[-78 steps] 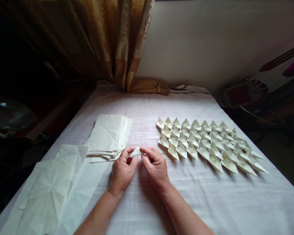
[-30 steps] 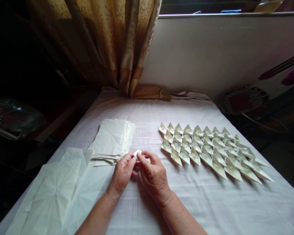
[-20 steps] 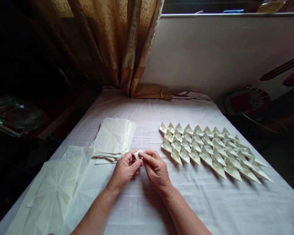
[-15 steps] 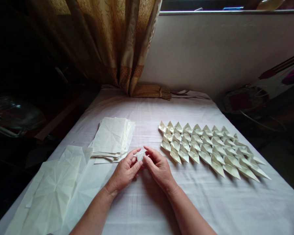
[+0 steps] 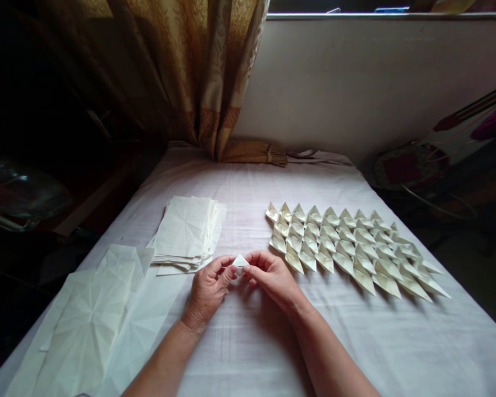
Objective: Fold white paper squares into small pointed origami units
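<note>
A small white folded paper piece (image 5: pixel 240 262) is pinched between both hands just above the white tablecloth (image 5: pixel 252 342). My left hand (image 5: pixel 206 289) grips its left side with thumb and forefinger. My right hand (image 5: pixel 273 275) pinches its right side, fingers curled. Only the pointed top of the piece shows; the remainder is hidden by my fingers. Right of my hands lie rows of several finished folded paper pieces (image 5: pixel 347 248). A stack of creased square sheets (image 5: pixel 188 229) sits just beyond my left hand.
Larger creased sheets (image 5: pixel 95 320) lie at the near left of the table. A gold curtain (image 5: pixel 206 71) hangs at the back with its tassel (image 5: pixel 256 153) on the cloth. A dark drop borders the table's left; cluttered objects (image 5: pixel 413 165) stand to the right.
The paper piece has been folded smaller between my fingers. Both hands stayed together at the same spot, shifting their grip slightly; the view has tilted a little.
</note>
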The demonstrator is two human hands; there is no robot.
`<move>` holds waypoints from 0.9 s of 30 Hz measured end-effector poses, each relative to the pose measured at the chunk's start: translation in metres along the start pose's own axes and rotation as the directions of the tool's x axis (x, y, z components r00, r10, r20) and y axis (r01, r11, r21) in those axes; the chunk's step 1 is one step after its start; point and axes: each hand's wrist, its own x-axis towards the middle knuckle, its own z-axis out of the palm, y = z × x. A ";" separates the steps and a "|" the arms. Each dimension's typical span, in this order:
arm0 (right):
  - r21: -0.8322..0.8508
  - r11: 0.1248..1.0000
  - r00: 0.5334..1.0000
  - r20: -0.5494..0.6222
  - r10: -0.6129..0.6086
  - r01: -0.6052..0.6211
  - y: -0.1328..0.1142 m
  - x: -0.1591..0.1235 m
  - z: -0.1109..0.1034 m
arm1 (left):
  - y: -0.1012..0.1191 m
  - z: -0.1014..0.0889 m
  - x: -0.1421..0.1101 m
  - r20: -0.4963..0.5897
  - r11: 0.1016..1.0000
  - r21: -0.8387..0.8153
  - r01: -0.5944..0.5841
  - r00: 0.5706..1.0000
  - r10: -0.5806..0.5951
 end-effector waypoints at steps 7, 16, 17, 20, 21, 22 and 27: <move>-0.056 0.997 0.997 0.055 -0.059 0.062 0.004 0.000 -0.002 | 0.003 -0.002 -0.001 0.008 0.998 0.012 -0.059 0.998 0.059; 0.023 0.992 0.980 0.155 -0.127 0.125 0.005 0.000 -0.001 | 0.009 0.000 0.001 0.059 0.987 -0.140 0.083 0.995 -0.075; 0.022 0.992 0.977 0.171 -0.126 0.124 0.005 0.000 -0.001 | 0.008 -0.001 0.001 0.066 0.985 -0.146 0.093 0.994 -0.085; -0.023 0.992 0.973 0.200 -0.118 0.125 0.003 -0.002 -0.003 | 0.006 -0.002 0.001 0.081 0.984 -0.151 0.098 0.993 -0.087; -0.050 0.991 0.973 0.201 -0.112 0.124 0.002 -0.002 -0.004 | 0.006 -0.003 0.001 0.080 0.984 -0.150 0.093 0.993 -0.081; -0.079 0.989 0.975 0.197 -0.106 0.123 0.002 -0.002 -0.004 | 0.005 -0.003 0.001 0.080 0.985 -0.150 0.086 0.994 -0.075; -0.083 0.987 0.976 0.180 -0.124 0.140 0.001 -0.002 -0.005 | 0.009 -0.002 0.001 0.075 0.984 -0.165 0.071 0.995 -0.059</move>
